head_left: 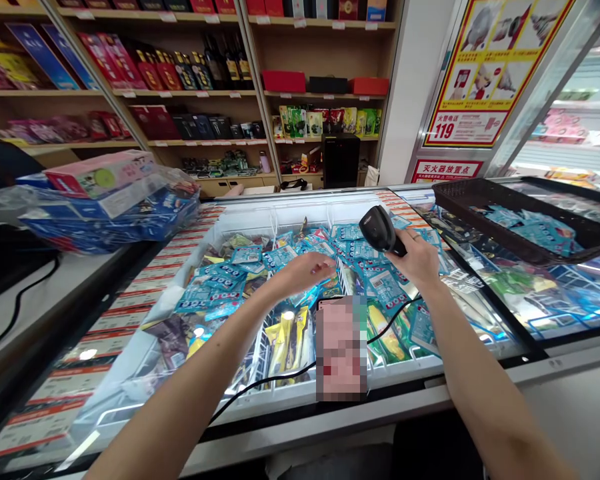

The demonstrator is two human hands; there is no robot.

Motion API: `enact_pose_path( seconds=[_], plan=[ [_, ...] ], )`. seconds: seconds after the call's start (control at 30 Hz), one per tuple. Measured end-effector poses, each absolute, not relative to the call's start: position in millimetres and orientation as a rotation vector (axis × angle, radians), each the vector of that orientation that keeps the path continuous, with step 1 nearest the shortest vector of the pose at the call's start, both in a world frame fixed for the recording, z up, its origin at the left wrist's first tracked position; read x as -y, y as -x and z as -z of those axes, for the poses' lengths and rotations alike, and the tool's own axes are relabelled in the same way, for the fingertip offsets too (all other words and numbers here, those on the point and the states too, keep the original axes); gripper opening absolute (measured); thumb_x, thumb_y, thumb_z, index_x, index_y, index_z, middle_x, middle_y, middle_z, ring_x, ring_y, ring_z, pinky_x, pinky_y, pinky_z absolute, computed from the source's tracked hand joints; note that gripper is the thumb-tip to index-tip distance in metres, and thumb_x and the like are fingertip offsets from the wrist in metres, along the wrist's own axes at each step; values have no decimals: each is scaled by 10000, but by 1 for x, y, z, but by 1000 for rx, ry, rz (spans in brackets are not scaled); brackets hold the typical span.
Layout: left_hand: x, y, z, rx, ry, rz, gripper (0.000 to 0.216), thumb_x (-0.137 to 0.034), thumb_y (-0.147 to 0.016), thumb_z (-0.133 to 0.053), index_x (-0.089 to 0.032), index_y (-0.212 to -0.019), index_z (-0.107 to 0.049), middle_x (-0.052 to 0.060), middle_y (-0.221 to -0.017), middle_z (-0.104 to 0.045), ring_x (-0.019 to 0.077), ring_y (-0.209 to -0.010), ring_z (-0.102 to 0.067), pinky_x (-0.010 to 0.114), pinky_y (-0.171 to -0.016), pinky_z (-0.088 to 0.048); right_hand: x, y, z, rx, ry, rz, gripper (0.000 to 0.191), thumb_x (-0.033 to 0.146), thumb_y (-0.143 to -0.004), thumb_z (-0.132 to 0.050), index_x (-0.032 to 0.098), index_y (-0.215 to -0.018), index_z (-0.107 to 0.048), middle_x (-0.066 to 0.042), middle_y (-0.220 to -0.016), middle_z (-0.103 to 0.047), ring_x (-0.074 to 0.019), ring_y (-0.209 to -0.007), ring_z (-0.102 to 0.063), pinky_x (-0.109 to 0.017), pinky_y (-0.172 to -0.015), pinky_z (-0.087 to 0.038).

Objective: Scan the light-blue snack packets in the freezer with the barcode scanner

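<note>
My right hand [418, 259] is wrapped round the handle of a black barcode scanner [378, 228], held above the freezer with its head pointing up and left. My left hand [316, 268] hangs over the middle of the freezer, fingers loosely bent and a little apart, with nothing visible in it. Below both hands lie many blue packets [387, 285], some printed with barcodes. Near the front edge a phone [341, 347], its picture blurred out, stands between my forearms. A black cable [275, 379] runs past it. Yellow packets [289, 337] fill a wire basket left of the phone.
Piled blue and pink packages [110, 193] in clear plastic sit at the left. On the glass at the right, a dark brown tray [520, 250] holds more blue packets. A black glass frame [500, 320] crosses the freezer at the right. Stocked shelves [180, 93] stand behind.
</note>
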State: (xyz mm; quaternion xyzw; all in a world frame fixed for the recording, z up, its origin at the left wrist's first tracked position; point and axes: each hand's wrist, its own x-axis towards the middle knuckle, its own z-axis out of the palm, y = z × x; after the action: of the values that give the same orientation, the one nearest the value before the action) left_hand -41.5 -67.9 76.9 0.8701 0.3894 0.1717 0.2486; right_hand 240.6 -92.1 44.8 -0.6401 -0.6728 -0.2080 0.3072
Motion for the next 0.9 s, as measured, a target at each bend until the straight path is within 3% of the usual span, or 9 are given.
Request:
enact_pose_path(
  seconds=[0.17, 0.27, 0.53, 0.8, 0.9],
  plan=[
    [19, 63, -32, -1372, -2520, -767, 365, -412, -821, -527, -225, -1127, -598, 105, -1158, -611, 275, -1113, -544, 426, -934, -433, 97, -237, -51, 1824, 1708, 539, 406, 407, -831, -483, 231, -1188, -562, -79, -980, -628, -236, -840, -577, -281, -582, -334],
    [5, 68, -8, -1441, -2574, -799, 428, -412, -823, -533, -216, -1204, -551, 124, -1301, -526, 289, -1222, -467, 467, -1004, -378, 96, -236, -50, 1830, 1694, 547, 404, 436, -842, -473, 234, -1177, -573, -74, -975, -633, -223, -811, -581, -278, -569, -319],
    [8, 89, -6, -1646, -2827, -556, 444, -450, -887, -391, -251, -1260, -528, 88, -1297, -546, 267, -1204, -486, 455, -1062, -285, 85, -241, -38, 1799, 1676, 601, 419, 454, -819, -517, 230, -1168, -580, -63, -951, -638, -202, -769, -572, -260, -545, -286],
    [20, 110, -9, -1908, -2828, -710, 427, -211, -847, -405, -173, -1261, -506, 124, -1367, -466, 267, -1312, -367, 475, -1119, -168, 86, -237, -37, 1882, 1625, 582, 414, 428, -822, -534, 239, -1189, -566, -62, -982, -646, -206, -809, -596, -255, -561, -311],
    [15, 87, -15, -1789, -2807, -808, 416, -231, -884, -370, -190, -1283, -480, 109, -1338, -497, 253, -1266, -420, 468, -1104, -216, 85, -236, -36, 1858, 1632, 598, 441, 417, -815, -540, 228, -1214, -544, -65, -980, -651, -209, -802, -600, -259, -559, -320]
  ],
)
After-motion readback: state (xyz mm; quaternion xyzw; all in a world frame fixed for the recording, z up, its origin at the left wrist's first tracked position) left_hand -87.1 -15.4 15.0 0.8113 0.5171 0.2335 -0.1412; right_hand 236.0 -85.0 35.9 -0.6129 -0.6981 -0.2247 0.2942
